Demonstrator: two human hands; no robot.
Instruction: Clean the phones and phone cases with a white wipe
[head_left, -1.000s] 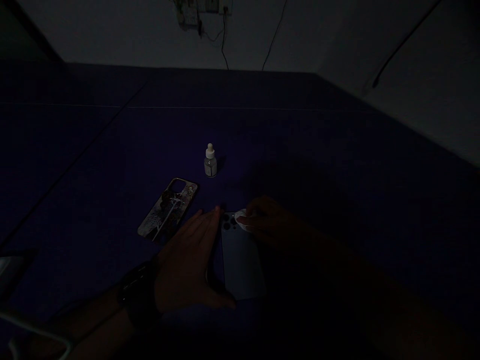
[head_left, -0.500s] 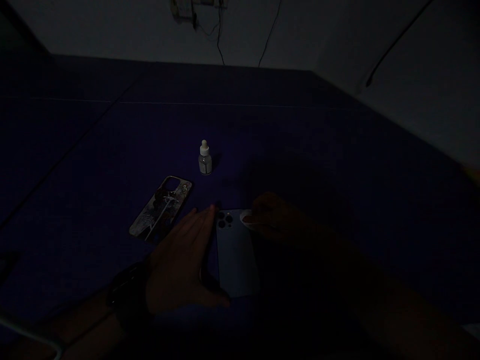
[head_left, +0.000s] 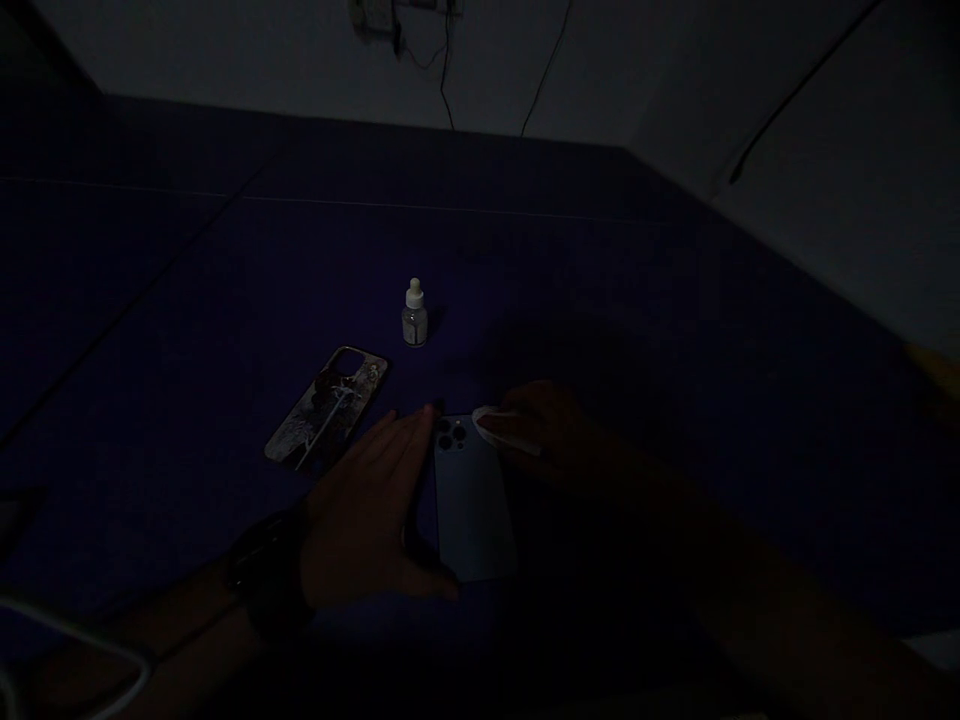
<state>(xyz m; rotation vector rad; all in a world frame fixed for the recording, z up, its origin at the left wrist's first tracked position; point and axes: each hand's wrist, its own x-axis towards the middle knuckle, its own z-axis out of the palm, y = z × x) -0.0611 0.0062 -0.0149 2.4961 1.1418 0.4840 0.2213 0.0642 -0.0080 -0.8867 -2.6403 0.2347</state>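
Observation:
A pale blue smartphone (head_left: 474,515) lies back up on the dark blue surface, its camera lenses at the top left. My left hand (head_left: 371,510) braces it along the left side, with straight fingers at the upper corner and the thumb at the bottom edge. In my right hand (head_left: 551,425) is a small folded white wipe (head_left: 491,425), pinched and pressed on the phone's back beside the cameras. Left of the phone lies a patterned phone case (head_left: 330,405) with a camera cut-out. Behind them stands a small dropper bottle (head_left: 415,322) with a white cap.
The dark blue surface (head_left: 360,240) reaches back to a pale wall (head_left: 240,60) with a socket (head_left: 375,15) and hanging cables. A white cable (head_left: 82,635) loops at the lower left. Something yellow (head_left: 934,370) shows at the right edge. The scene is very dim.
My right hand has slid the white wipe slightly left, closer to the camera lenses. My left hand stays at the phone's left side. The whole view has shifted a little.

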